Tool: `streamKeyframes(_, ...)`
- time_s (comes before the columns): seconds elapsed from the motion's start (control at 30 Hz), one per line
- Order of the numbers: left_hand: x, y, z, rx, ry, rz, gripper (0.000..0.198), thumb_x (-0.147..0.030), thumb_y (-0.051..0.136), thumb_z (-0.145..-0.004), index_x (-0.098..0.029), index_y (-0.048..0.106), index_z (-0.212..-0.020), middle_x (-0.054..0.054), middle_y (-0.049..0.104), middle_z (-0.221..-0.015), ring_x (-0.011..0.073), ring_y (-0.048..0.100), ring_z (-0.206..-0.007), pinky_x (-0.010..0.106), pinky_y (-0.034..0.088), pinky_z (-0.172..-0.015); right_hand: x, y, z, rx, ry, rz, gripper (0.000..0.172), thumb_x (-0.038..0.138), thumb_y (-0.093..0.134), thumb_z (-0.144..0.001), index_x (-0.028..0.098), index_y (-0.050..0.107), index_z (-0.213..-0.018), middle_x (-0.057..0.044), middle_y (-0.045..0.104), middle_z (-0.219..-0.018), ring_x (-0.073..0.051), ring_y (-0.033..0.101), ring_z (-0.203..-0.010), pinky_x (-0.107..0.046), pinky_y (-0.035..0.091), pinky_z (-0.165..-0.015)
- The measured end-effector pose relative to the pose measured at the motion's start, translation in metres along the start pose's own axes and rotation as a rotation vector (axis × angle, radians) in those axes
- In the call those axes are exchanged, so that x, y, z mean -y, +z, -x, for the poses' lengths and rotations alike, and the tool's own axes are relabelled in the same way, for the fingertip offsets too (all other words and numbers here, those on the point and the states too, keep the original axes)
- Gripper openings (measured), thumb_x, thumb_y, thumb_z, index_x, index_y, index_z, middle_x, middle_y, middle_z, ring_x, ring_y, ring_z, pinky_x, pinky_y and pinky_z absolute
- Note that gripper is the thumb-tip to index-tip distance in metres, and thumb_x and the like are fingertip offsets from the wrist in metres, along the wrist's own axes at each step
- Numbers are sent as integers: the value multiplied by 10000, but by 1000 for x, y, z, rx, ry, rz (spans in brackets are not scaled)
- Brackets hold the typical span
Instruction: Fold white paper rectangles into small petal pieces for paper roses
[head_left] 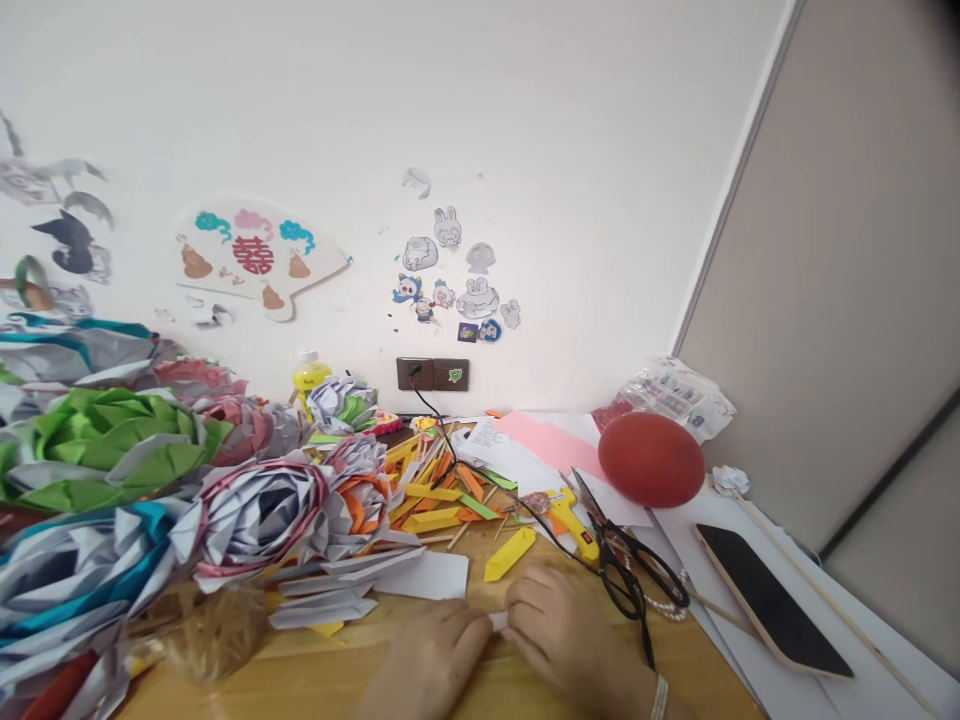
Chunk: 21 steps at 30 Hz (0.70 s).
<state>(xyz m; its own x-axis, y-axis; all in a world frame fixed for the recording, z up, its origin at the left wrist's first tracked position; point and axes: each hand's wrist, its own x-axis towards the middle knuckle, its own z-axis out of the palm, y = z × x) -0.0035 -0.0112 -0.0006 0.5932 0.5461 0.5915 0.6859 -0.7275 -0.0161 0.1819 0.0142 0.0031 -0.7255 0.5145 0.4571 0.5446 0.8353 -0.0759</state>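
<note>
The left hand (439, 645) and right hand (551, 630) have their fingers curled closed on a small, mostly hidden white paper strip (499, 622), low over the near middle of the brown wooden tabletop (315, 675). For a clean crease, the paper's edges seem best kept aligned, with both hands pressing evenly.

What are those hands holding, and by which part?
White paper, held from either side by the left hand and right hand; its ends are hidden.
</note>
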Motion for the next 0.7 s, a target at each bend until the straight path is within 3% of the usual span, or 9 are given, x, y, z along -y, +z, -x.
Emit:
streamKeyframes(0.13,-1,-3,0,2,86,-51,339,-190,252,-924,-166,493,-687,-8,572,-653,132,492,-573,233,348,-530,4,-4,0,128,82,-38,106,123,479,-812,169,557,-756,-23,595,-846,-150,489,-787,-259,374,-689)
streamKeyframes(0.23,-6,-5,0,23,140,-79,303,-159,291,-908,-160,494,-684,-11,551,-615,135,465,-548,249,333,-523,7,-7,-1,150,182,-97,113,125,484,-815,174,554,-742,-16,587,-876,-146,491,-825,-254,372,-732)
streamKeyframes(0.4,-17,-7,0,67,134,-120,97,-155,439,-858,-148,526,-814,9,594,-782,145,495,-661,268,372,-601,6,-5,0,134,250,-205,147,84,455,-817,179,557,-770,-17,574,-910,-147,486,-872,-254,374,-775)
streamKeyframes(0.6,-26,0,3,118,56,-219,11,-144,532,-795,-146,539,-803,7,593,-744,157,501,-657,288,369,-602,4,-3,1,112,279,-295,159,68,449,-788,186,551,-756,-35,572,-903,-178,491,-886,-289,389,-780)
streamKeyframes(0.7,-34,2,5,104,32,-299,68,-154,509,-799,-126,558,-836,48,625,-808,171,525,-702,316,377,-653,5,-4,1,121,306,-343,139,94,454,-788,190,547,-750,-43,572,-911,-189,491,-900,-306,390,-792)
